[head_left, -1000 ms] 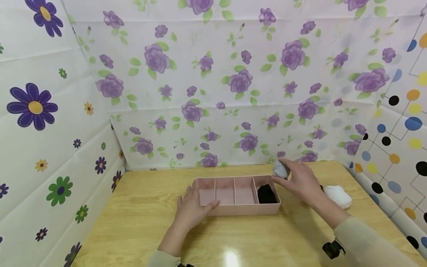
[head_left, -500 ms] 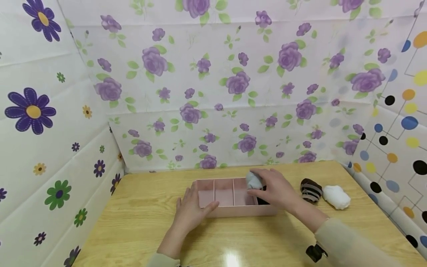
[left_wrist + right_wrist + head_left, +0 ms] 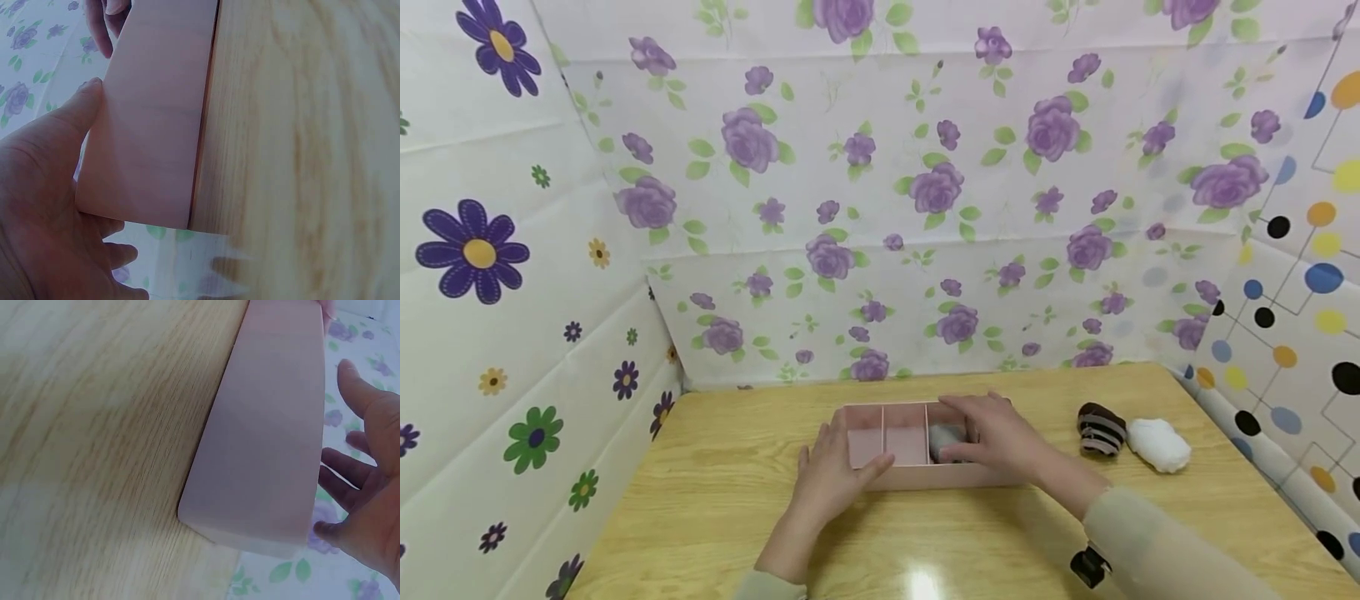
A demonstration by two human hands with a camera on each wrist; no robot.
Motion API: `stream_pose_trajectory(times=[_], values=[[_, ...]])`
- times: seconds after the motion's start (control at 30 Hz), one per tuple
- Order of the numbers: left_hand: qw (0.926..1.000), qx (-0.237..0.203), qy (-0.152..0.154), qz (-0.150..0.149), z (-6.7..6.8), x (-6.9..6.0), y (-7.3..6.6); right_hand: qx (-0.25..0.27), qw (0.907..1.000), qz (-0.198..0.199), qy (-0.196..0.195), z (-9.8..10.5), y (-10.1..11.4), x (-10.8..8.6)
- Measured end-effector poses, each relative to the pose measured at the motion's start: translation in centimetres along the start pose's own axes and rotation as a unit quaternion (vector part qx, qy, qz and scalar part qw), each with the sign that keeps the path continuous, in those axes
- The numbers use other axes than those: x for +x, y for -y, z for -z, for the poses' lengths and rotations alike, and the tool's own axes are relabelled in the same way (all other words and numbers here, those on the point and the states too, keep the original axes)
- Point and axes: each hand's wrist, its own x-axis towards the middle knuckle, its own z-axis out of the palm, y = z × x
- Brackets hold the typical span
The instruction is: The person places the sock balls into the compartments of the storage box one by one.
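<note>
A pink box [image 3: 925, 477] with a row of compartments lies on the table. My left hand [image 3: 831, 473] is at its left end, fingers along the side and thumb on the front rim; the left wrist view shows the thumb touching that rim. A rolled grey sock [image 3: 946, 437] sits in the third compartment from the left. Over it is my right hand [image 3: 1000, 433], thumb and fingers apart; in the right wrist view the spread fingers hold nothing visible. The right hand covers the rightmost compartment and its black contents.
To the right of the box lie a rolled dark striped sock [image 3: 1101, 430] and a white bundle [image 3: 1159, 444], side by side on the wooden table [image 3: 715, 500]. Flowered sheeting [image 3: 850, 317] stands behind, with patterned sheets at both sides.
My right hand has carried the grey sock left from beyond the box's right end and lowered it into the third compartment, then loosened its fingers. The left hand has stayed at the box.
</note>
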Motion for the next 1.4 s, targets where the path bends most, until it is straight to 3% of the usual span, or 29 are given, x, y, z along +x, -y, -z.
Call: stream_pose_trajectory(times=[0.33,0.7,0.97,1.4], values=[[1.0,0.003,-0.002,-0.004,0.0,-0.1,0.0,-0.032,0.9979,-0.022,-0.051,2.4,-1.6,-3.0],[1.0,0.0,0.0,-0.002,0.0,-0.2,0.0,-0.083,0.991,-0.066,-0.082,6.2,-6.4,-7.4],[1.0,0.001,-0.001,-0.001,-0.1,0.0,0.1,-0.099,0.9869,-0.117,-0.05,8.1,-10.5,-10.8],[1.0,0.001,0.004,0.0,-0.3,0.0,0.3,-0.118,0.9786,-0.169,0.003,7.4,-15.5,-12.9]])
